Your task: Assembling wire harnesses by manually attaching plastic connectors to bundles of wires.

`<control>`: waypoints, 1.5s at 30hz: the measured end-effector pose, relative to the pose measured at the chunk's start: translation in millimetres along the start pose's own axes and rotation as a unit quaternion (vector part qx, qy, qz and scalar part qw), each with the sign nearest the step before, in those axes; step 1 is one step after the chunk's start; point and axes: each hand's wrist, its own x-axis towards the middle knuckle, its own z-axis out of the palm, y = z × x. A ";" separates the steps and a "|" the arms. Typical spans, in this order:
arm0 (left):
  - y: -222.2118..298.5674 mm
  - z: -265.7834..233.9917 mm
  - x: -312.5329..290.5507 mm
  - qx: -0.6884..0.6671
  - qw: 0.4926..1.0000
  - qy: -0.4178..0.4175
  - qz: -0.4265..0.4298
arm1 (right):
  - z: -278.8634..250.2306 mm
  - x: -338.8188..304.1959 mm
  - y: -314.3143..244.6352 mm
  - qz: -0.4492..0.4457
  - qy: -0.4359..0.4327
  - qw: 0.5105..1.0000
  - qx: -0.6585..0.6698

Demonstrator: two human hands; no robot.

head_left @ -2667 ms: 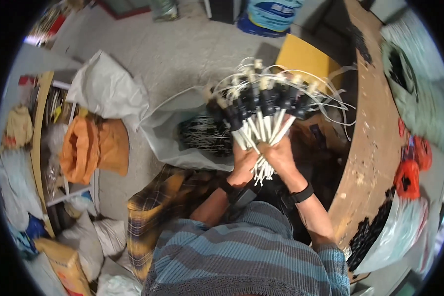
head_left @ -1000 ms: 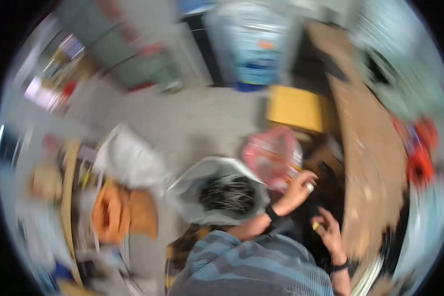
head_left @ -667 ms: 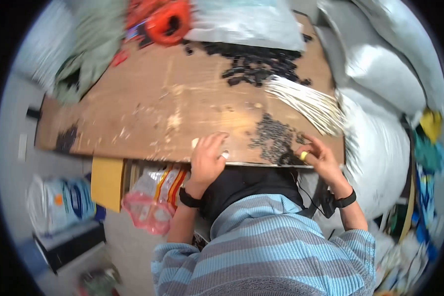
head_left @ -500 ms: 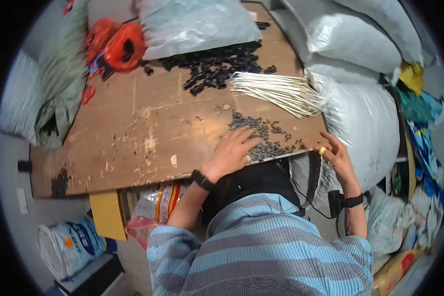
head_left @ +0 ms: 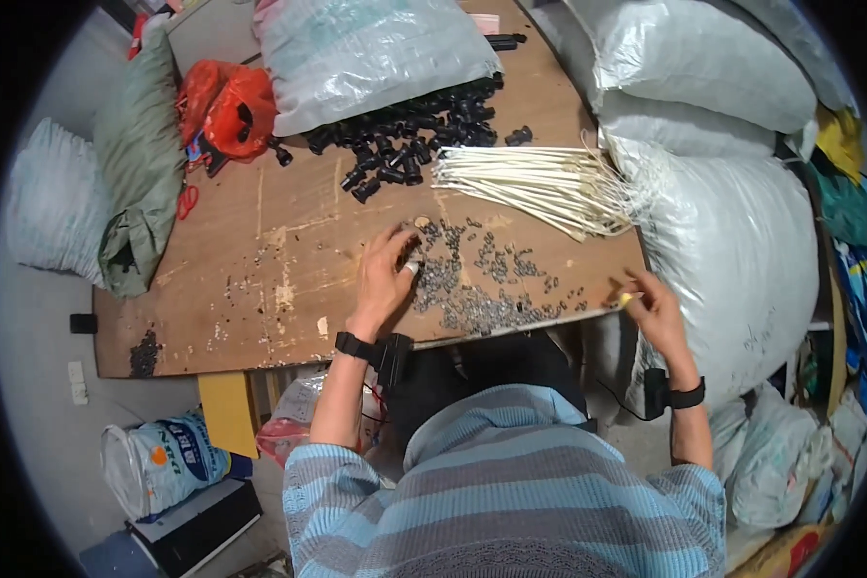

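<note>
Small dark parts [head_left: 472, 306] lie scattered in a loose pile near the table's front edge. My left hand [head_left: 387, 273] rests on its side at the pile's left border, fingers bent and apart, with a pale band on one finger. It appears to hold nothing. At the front right corner of the table is my right hand [head_left: 653, 313], a yellow band on one finger. Its fingers are loosely curled and apart, and I see nothing held in them. Beyond the pile lies a bundle of white cables [head_left: 520, 183].
Black tubular fittings [head_left: 395, 154] lie behind the pile, under a large white sack [head_left: 376, 63]. Red plastic bags [head_left: 231, 111] and red scissors [head_left: 187, 201] are at the left, beside a green sack [head_left: 140, 173]. Full white sacks [head_left: 722, 241] crowd the table's right edge.
My left hand has moved left and away from me, from on top of the parts to beside them. The parts are more spread out. My right hand's fingers are more curled.
</note>
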 end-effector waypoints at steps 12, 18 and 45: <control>-60.8 12.2 189.0 0.161 0.980 0.064 -0.095 | 68.9 65.1 -11.5 -0.134 -0.077 0.988 -0.005; -81.4 26.7 291.2 0.201 0.966 -0.045 -0.154 | 69.1 83.8 -26.0 -0.104 -0.070 0.992 -0.036; -52.3 -4.2 187.9 0.101 0.992 0.028 -0.065 | 85.9 67.8 -38.3 -0.081 -0.091 0.992 -0.044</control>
